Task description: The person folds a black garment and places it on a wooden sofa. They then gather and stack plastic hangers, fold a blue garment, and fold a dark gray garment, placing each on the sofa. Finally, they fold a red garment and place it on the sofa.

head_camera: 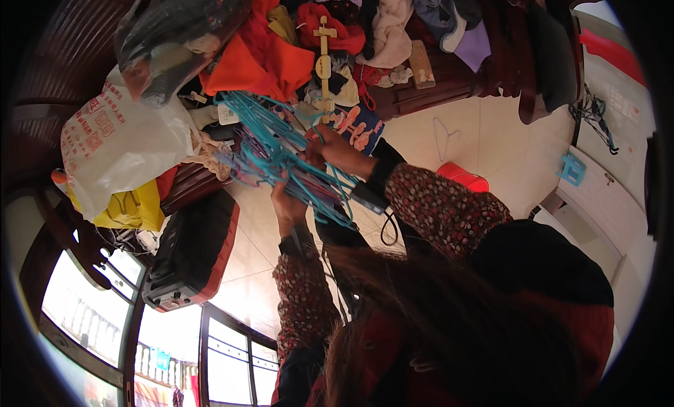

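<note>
A large bundle of teal and purple clothes hangers (pixel 271 143) spans the space before me. My left hand (pixel 289 202) grips the bundle from below, its fingers partly hidden among the hangers. On the right side of the bundle, my right hand (pixel 337 151) has its fingers closed around some teal hangers. Just beyond lie an orange cloth (pixel 258 64), a yellowish toy sword (pixel 323 64) and a dark blue printed cloth (pixel 363 127), among heaped clothes on dark wooden furniture. A black device with a cord loop (pixel 368 198) hangs by my right wrist.
A white printed plastic bag (pixel 126 143) and a yellow bag (pixel 134 209) lie at the left. Below them stands a black and red speaker (pixel 192 249). On the tiled floor at the right are a pale hanger (pixel 446 138) and a red bucket (pixel 463 177).
</note>
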`<state>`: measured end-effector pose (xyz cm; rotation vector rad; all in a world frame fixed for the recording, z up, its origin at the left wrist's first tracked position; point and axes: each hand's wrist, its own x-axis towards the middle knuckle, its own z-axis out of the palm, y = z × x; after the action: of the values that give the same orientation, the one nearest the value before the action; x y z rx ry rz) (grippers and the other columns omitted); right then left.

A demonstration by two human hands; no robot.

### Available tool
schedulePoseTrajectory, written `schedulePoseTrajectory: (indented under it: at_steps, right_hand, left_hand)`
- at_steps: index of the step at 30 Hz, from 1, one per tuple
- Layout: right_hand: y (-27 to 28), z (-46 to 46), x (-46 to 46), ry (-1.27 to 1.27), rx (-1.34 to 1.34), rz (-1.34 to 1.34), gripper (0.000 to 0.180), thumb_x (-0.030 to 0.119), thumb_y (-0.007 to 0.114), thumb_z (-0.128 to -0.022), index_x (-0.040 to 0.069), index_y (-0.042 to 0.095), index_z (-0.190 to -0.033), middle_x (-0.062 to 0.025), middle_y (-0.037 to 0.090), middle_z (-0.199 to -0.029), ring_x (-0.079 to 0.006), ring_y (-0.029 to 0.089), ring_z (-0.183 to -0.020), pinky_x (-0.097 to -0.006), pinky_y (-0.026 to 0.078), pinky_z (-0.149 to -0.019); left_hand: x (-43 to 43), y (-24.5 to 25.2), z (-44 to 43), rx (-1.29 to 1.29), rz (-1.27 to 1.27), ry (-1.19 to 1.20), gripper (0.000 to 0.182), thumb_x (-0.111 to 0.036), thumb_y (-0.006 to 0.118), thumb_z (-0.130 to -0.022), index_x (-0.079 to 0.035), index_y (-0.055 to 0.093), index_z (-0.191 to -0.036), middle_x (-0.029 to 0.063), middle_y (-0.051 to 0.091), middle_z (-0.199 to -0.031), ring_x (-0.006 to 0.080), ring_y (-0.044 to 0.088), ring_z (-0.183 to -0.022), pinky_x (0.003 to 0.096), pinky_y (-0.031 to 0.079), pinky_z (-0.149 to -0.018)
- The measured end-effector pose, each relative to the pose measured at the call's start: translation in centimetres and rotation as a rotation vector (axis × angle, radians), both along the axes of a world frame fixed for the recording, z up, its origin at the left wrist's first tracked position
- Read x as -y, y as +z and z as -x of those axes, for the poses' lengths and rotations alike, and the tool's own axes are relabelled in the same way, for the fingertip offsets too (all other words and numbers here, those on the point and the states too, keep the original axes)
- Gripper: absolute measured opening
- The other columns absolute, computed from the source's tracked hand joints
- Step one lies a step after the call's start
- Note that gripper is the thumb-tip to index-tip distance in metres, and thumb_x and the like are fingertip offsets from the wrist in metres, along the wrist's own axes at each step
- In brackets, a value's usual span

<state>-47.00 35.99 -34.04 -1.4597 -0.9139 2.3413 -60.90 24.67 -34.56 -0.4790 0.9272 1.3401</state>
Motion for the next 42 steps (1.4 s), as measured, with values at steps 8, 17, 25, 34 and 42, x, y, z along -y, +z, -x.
schedulePoseTrajectory:
  at_steps: [8, 17, 25, 34, 42]
  right_hand:
    - [10.0, 0.2, 1.6, 0.046, -0.056, 0.128, 0.015, 0.013, 0.044, -0.097, 0.001, 0.043, -0.106, -0.0026, 0.051, -0.067, -0.0078, 0.045, -0.051, -0.0225, 0.035, -0.047]
    - [14.4, -0.1, 2.0, -0.154, -0.094, -0.109, 0.017, 0.015, 0.045, -0.099, 0.002, 0.049, -0.109, 0.0033, 0.035, -0.06, -0.0057, 0.032, -0.049, -0.0229, 0.026, -0.044]
    - [12.5, -3.0, -1.3, -0.4, -0.066, 0.022, 0.013, 0.019, 0.046, -0.098, 0.007, 0.046, -0.095, -0.001, 0.045, -0.062, -0.0076, 0.039, -0.045, -0.0235, 0.029, -0.04]
    - [26.0, -4.4, -7.4, -0.284, -0.185, -0.37, 0.017, 0.012, 0.05, -0.095, 0.0, 0.051, -0.107, -0.0044, 0.058, -0.074, -0.0059, 0.045, -0.05, -0.0205, 0.034, -0.044]
    - [38.2, -5.1, -10.8, -0.12, -0.63, -0.282, 0.013, 0.013, 0.048, -0.097, 0.001, 0.05, -0.103, 0.0002, 0.05, -0.073, -0.0027, 0.036, -0.047, -0.0188, 0.03, -0.043]
  left_hand:
    - [6.1, 7.4, -0.8, 0.212, -0.299, 0.125, 0.058, -0.028, 0.056, -0.085, 0.003, 0.039, -0.13, 0.0197, 0.048, -0.126, 0.0292, 0.05, -0.115, 0.0401, 0.046, -0.094]
    - [2.8, 13.0, -2.0, 0.132, -0.311, 0.16, 0.044, -0.026, 0.061, -0.083, -0.002, 0.046, -0.117, 0.0084, 0.053, -0.105, 0.0183, 0.055, -0.091, 0.0333, 0.047, -0.086]
    - [-2.6, 14.7, -4.6, 0.177, -0.164, 0.045, 0.03, -0.016, 0.055, -0.09, 0.001, 0.051, -0.115, 0.0109, 0.059, -0.099, 0.0217, 0.058, -0.095, 0.0373, 0.048, -0.088]
    - [-7.1, 23.1, -6.7, -0.066, -0.365, 0.023, 0.039, -0.016, 0.056, -0.088, 0.002, 0.046, -0.121, 0.0125, 0.058, -0.109, 0.0245, 0.056, -0.1, 0.039, 0.049, -0.087]
    - [-11.3, 29.2, -6.1, -0.08, -0.523, 0.006, 0.042, -0.03, 0.049, -0.094, 0.0, 0.048, -0.123, 0.0128, 0.059, -0.111, 0.0269, 0.057, -0.1, 0.0383, 0.047, -0.088]
